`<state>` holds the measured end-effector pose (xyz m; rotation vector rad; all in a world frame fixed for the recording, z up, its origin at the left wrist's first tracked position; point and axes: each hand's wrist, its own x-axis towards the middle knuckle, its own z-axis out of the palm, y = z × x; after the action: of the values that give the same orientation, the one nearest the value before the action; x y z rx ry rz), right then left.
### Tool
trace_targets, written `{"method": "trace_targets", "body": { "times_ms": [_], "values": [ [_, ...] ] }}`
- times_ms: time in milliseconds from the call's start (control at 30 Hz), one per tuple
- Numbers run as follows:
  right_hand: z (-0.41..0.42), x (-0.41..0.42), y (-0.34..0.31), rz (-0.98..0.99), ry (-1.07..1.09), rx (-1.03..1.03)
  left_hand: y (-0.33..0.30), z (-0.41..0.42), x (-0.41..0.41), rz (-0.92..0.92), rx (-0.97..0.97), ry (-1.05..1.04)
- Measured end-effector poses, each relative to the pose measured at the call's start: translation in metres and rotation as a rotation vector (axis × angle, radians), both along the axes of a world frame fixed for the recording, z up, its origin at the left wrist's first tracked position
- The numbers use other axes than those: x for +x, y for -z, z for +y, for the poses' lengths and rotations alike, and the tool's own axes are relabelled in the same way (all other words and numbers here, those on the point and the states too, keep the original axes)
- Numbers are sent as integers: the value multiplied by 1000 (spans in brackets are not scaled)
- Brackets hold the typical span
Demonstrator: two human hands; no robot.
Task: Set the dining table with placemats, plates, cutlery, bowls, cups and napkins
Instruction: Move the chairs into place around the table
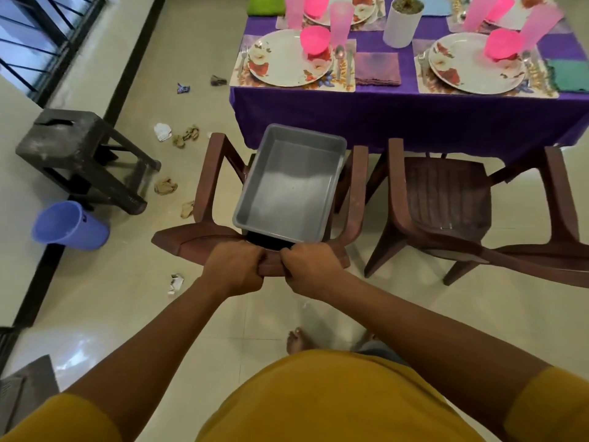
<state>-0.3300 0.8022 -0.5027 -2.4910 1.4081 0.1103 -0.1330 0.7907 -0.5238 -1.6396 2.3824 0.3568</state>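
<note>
My left hand (235, 268) and my right hand (310, 268) both grip the top of the backrest of a brown plastic chair (207, 183). An empty grey tub (291, 183) rests on that chair's seat. Beyond it stands the dining table under a purple cloth (366, 113). Two near settings show: a floral plate (287, 59) on a placemat (242, 76) with a pink bowl (315, 39), a pink cup (341, 23), cutlery and a purple napkin (377, 69); and a second plate (468, 68) with a pink bowl (505, 44) and a teal napkin (570, 74).
A second brown chair (446, 199) stands to the right, tucked at the table. A dark stool (79, 154) and a blue bucket (68, 226) sit at the left by the wall. Crumpled scraps (165, 186) litter the tiled floor. A white vase (401, 22) stands mid-table.
</note>
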Motion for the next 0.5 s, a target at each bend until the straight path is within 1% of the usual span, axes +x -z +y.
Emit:
{"method": "trace_targets", "body": {
  "times_ms": [233, 500],
  "values": [
    [-5, 4, 9, -7, 63, 35, 1, -7, -1, 56, -74, 40],
    [-29, 0, 10, 18, 71, 3, 4, -32, -7, 100, -125, 40]
  ]
}}
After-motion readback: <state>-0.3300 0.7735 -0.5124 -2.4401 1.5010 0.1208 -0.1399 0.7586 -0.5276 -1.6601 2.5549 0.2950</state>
